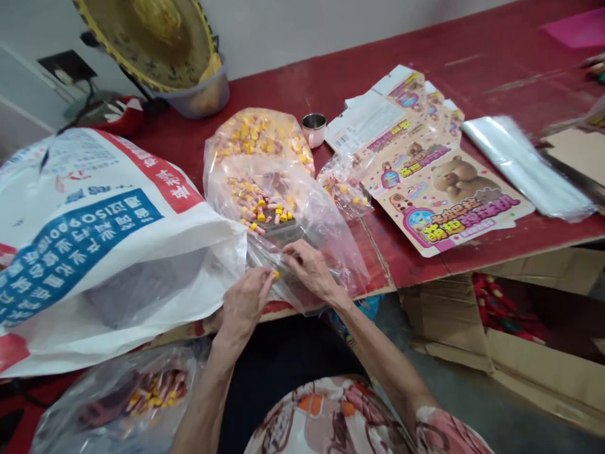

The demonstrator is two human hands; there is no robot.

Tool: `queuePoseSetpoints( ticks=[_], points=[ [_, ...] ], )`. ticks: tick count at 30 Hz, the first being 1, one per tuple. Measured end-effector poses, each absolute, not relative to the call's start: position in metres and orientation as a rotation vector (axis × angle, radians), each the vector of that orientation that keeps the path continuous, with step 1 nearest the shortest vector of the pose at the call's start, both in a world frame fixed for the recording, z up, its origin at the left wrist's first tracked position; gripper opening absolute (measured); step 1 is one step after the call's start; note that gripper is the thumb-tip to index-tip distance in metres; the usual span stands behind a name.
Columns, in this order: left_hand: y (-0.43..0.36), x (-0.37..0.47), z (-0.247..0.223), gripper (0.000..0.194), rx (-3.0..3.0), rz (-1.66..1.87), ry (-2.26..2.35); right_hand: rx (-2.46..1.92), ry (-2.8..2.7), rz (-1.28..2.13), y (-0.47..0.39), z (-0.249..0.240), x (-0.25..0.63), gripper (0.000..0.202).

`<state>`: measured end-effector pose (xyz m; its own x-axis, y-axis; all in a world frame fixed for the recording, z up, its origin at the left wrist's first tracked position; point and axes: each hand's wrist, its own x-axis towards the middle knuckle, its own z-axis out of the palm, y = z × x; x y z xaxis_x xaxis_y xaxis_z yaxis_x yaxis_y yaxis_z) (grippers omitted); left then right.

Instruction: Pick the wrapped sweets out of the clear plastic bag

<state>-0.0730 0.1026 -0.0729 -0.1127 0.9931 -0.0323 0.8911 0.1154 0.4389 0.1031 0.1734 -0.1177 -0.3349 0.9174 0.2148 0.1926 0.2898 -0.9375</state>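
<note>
My left hand [246, 302] is near the table's front edge, its fingers pinched on a small yellow-capped piece [276, 275]. Just right of it, my right hand [309, 268] has its fingers curled together over clear plastic; whatever they hold is too small to make out. Beyond both hands lies an open clear bag [331, 217] with loose pink and yellow pieces [259, 211] on a dark surface. Behind that, a fuller clear bag [259, 132] holds many of the same pieces. A small clear bag [347, 195] of pieces sits to the right.
A large white printed sack [189, 246] covers the left side. Flat printed cartons [454, 189], clear plastic sleeves [524, 164] and a metal cup [314, 129] are on the red table [378, 50]. Below stand an open cardboard box [444, 321] and a bag of pieces [123, 403].
</note>
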Motion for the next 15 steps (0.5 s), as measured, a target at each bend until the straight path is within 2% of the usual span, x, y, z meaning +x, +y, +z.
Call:
queuePoseSetpoints(
  ticks=[2,4,9,15],
  points=[
    [0.111,-0.063,-0.071,0.017,1.924,0.203,2.083,-1.117,-1.656,1.065,0.175,-0.117,0.114,0.020],
    [0.120,-0.061,-0.070,0.016,1.944,0.116,2.055,-1.191,-1.602,1.049,0.176,-0.117,0.122,0.023],
    [0.129,-0.087,-0.071,0.016,1.790,0.438,1.911,-1.206,-1.623,1.022,0.174,-0.126,0.126,0.023],
    [0.114,-0.093,-0.067,0.034,1.791,0.867,1.969,-1.142,-1.719,0.937,0.171,-0.140,0.125,0.023]
  ],
)
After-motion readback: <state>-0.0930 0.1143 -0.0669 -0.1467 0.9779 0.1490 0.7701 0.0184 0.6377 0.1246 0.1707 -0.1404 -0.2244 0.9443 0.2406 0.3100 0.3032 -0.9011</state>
